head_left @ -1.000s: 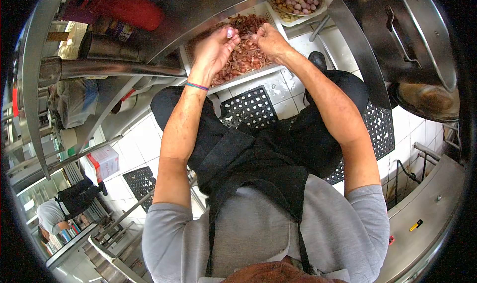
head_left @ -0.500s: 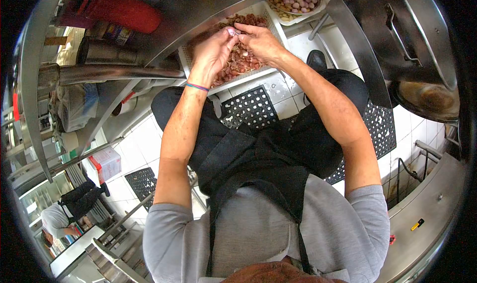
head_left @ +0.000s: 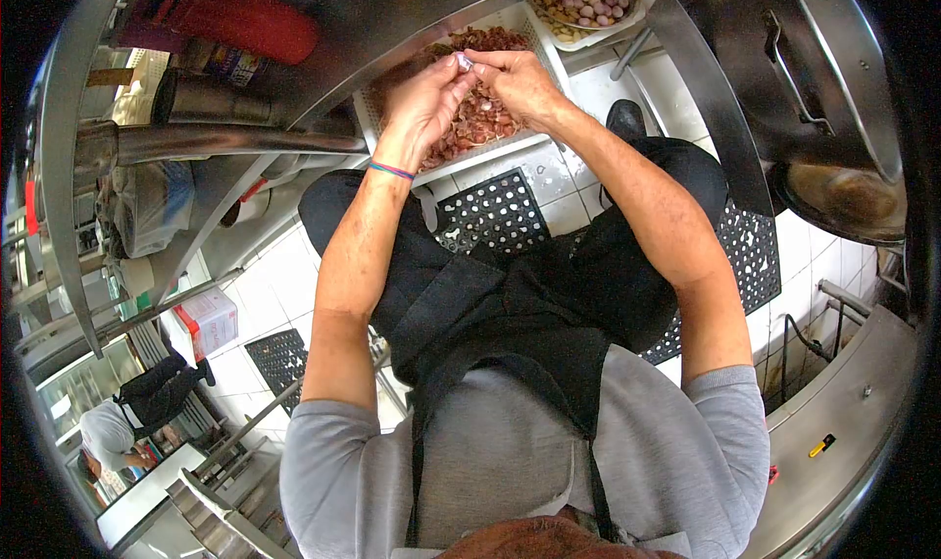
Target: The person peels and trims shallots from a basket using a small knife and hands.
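My left hand [head_left: 428, 103] is closed on a small pale purple bulb [head_left: 463, 62], which looks like a shallot, above a white crate [head_left: 495, 152]. The fingertips of my right hand [head_left: 515, 83] are pinched together against the same bulb, touching my left fingers. Beneath both hands, reddish-brown shallots and loose skins [head_left: 485, 123] fill the crate. A second white container [head_left: 637, 18] at the upper right holds a bowl of pale purple peeled bulbs [head_left: 595, 8].
A steel table edge [head_left: 392, 34] arches over the crate. Large steel pot [head_left: 804, 69] stands at right, near a steel counter with a yellow cutter [head_left: 821, 446]. A black perforated mat [head_left: 490, 216] lies on the tiles. Another person [head_left: 113, 431] is at lower left.
My right hand has come up and left from the crate's far right side to meet the bulb in my left hand. The other person has shifted slightly.
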{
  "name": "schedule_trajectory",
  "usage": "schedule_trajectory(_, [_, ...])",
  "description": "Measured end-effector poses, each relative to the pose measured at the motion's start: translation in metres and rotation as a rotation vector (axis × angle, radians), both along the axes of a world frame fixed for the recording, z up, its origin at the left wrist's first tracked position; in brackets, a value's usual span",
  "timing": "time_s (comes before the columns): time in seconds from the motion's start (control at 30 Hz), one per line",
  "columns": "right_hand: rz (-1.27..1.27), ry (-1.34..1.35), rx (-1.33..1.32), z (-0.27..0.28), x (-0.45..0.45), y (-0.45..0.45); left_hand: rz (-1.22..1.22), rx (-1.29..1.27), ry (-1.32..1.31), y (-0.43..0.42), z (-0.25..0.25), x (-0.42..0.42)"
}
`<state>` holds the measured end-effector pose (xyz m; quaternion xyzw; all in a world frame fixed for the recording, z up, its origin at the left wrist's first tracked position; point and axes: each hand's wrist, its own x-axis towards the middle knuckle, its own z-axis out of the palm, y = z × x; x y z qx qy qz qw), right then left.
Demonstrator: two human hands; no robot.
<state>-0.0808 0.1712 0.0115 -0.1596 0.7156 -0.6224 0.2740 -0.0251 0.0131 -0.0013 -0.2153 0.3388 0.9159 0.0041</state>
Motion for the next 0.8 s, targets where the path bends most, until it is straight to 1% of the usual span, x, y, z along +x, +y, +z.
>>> schedule_trajectory(0.07, [-0.020,0.004,0.019,0.000,-0.001,0.001,-0.014,0.012,0.008,0.000,0.001,0.000])
schedule_trajectory(0.17, [-0.025,-0.239,-0.065,0.015,-0.001,0.007,-0.019,0.003,0.010,0.002,0.007,0.001])
schedule_trajectory(0.37, [-0.051,-0.269,-0.089,0.020,-0.001,0.008,-0.030,-0.004,0.033,0.006,0.011,-0.001])
schedule_trajectory(0.47, [-0.138,-0.278,-0.147,0.018,-0.005,0.009,-0.056,-0.008,0.034,0.006,0.009,-0.001])
schedule_trajectory(0.57, [-0.184,-0.196,-0.127,0.016,-0.009,0.009,-0.083,-0.047,0.039,0.006,0.011,0.001])
schedule_trajectory(0.67, [-0.152,-0.177,-0.017,0.001,-0.019,0.013,-0.123,-0.018,0.073,0.001,0.011,0.003])
schedule_trajectory(0.8, [-0.179,-0.109,-0.020,-0.001,-0.019,0.009,-0.128,0.014,0.078,-0.003,0.010,0.006])
